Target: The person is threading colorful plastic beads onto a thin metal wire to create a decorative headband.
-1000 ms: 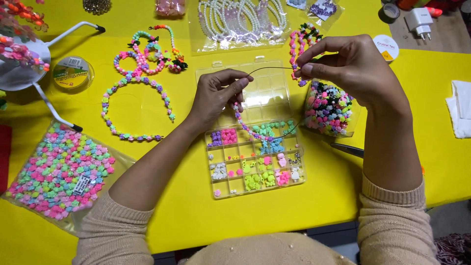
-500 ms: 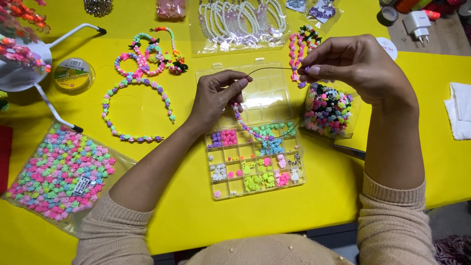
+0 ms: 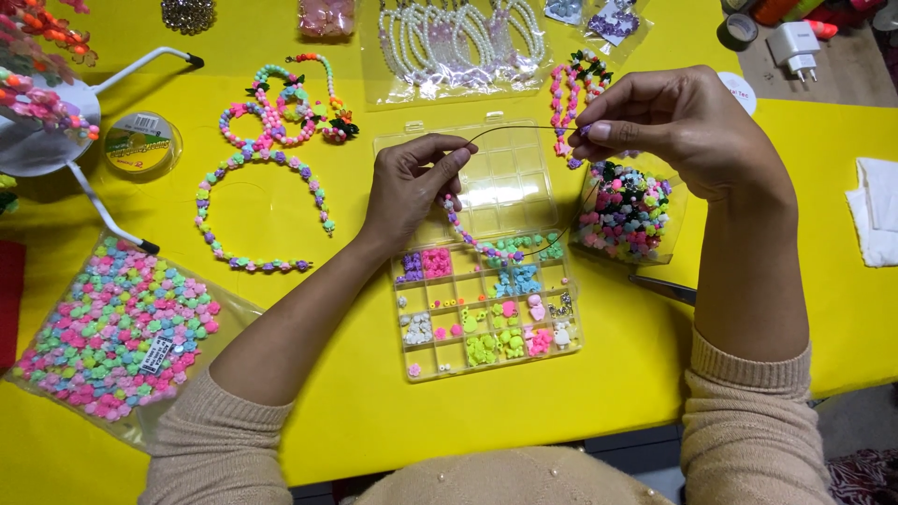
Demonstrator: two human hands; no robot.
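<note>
**Both hands pinching a thin cord above the bead organizer**

Left hand (image 3: 407,187): fingers closed in a pinch on the thin dark cord (image 3: 519,129), right where the threaded beads begin. Hand sits over the upper-left part of the clear bead organizer box (image 3: 486,351).

Right hand (image 3: 678,122): thumb and fingertips pinched tight on the other end of the cord, held above the small open box of mixed flower beads (image 3: 625,210). Cannot tell if a bead sits between those fingertips.

Cord arcs between the 2 hands. The beaded strand (image 3: 486,243) hangs from the left pinch and sags down across the organizer's empty upper compartments; beads run pink/purple, then green toward the right.

Organizer: lower compartments hold sorted purple, pink, blue, green and white beads; upper rows look empty.

Around it, on the yellow table cover (image 3: 355,393):
- finished bead necklaces (image 3: 267,201), left of the organizer
- bag of pastel flower beads (image 3: 117,327), near-left corner
- spool of elastic thread (image 3: 138,142), far left
- packet of pearl strands (image 3: 458,42), far edge
- pink beaded strands (image 3: 566,93), just beyond the right hand
- white charger plug (image 3: 795,42), far right, off the cover
- folded white cloth (image 3: 875,220), right edge
</note>
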